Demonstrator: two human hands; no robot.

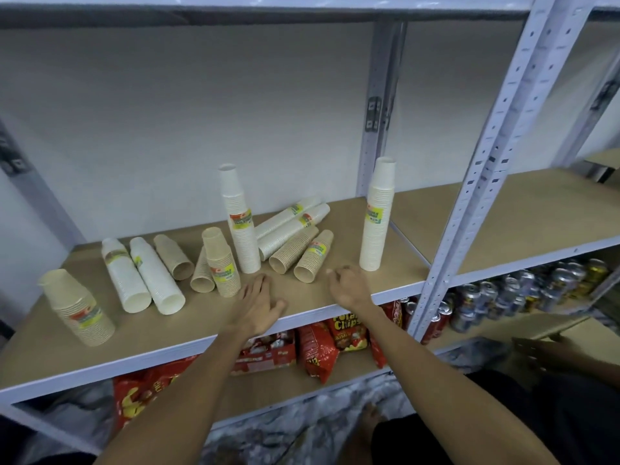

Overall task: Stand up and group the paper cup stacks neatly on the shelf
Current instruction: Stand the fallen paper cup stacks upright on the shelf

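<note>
Paper cup stacks are scattered on the wooden shelf. Upright ones: a tall white stack, another tall white stack at the right, a short brown stack and a brown stack at the far left. Lying down: two white stacks, a brown stack, and a heap of white and brown stacks behind my hands. My left hand reaches flat over the shelf with straight fingers, just in front of the short brown stack. My right hand hovers with loosely curled fingers beside a lying brown stack, holding nothing.
A perforated metal upright divides the shelf at the right. The shelf below holds red snack bags and drink cans. Another shelf board runs overhead. A white wall backs the unit.
</note>
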